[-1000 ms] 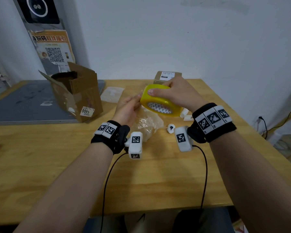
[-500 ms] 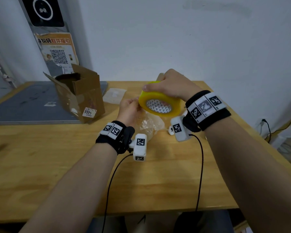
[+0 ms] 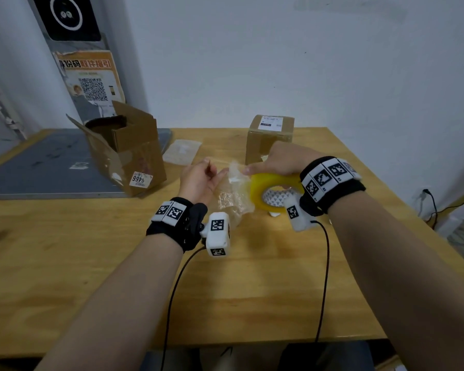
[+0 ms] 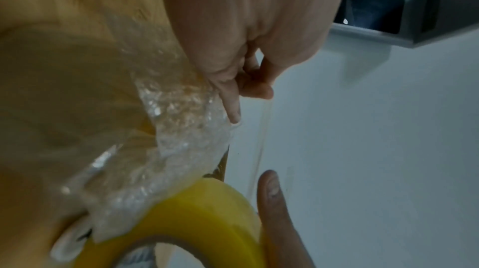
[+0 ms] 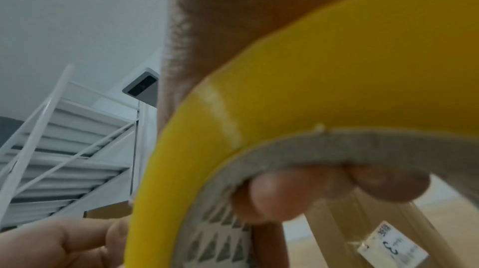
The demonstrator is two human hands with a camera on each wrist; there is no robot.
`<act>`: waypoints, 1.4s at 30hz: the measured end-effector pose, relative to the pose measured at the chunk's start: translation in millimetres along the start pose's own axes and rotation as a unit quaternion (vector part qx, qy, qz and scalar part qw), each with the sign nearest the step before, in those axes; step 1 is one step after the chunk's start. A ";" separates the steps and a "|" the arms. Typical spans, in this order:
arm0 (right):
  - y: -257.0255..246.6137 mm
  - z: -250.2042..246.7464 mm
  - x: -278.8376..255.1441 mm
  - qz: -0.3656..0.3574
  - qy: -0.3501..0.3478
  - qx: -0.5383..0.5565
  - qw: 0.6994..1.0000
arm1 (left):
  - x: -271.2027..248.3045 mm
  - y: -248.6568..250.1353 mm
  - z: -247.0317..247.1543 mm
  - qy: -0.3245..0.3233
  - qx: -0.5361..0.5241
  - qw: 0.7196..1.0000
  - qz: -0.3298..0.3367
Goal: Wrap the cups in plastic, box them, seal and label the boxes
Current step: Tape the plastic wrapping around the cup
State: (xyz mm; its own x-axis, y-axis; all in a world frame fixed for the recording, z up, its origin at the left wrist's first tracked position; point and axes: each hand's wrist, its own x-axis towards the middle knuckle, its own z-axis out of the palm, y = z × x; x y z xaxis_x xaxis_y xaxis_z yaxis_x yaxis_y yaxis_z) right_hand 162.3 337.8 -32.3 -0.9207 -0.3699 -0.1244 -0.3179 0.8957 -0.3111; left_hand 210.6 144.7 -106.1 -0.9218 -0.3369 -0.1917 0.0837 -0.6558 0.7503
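Observation:
A cup wrapped in clear bubble plastic lies on the wooden table between my hands. My right hand grips a yellow tape roll from above, with fingers curled inside its core. The roll hangs just right of the wrapped cup. My left hand is left of the cup and pinches the free end of the clear tape. A thin strip of tape runs from my left hand down to the roll.
An open cardboard box stands at the back left, partly on a grey mat. A sealed, labelled box sits behind my right hand. A flat plastic sheet lies between them. Wrist cables trail toward me.
My right hand has carried the tape roll down and to the right, away from my left hand, and a strip of tape now stretches between them. The sealed box shows behind it.

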 end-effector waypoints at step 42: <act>-13.2 48.2 30.2 0.002 -0.045 -0.052 0.998 | 7.7 -13.0 -65.0 -0.009 0.285 0.957 -0.057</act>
State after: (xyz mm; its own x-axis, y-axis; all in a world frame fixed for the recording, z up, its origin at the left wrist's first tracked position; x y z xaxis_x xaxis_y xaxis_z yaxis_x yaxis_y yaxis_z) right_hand 149.7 302.9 -77.3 -0.8997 -0.3822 -0.2111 -0.3399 0.9165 -0.2108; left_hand 227.0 106.7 -158.5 -0.9193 -0.2701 -0.2861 -0.2331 -0.2118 0.9491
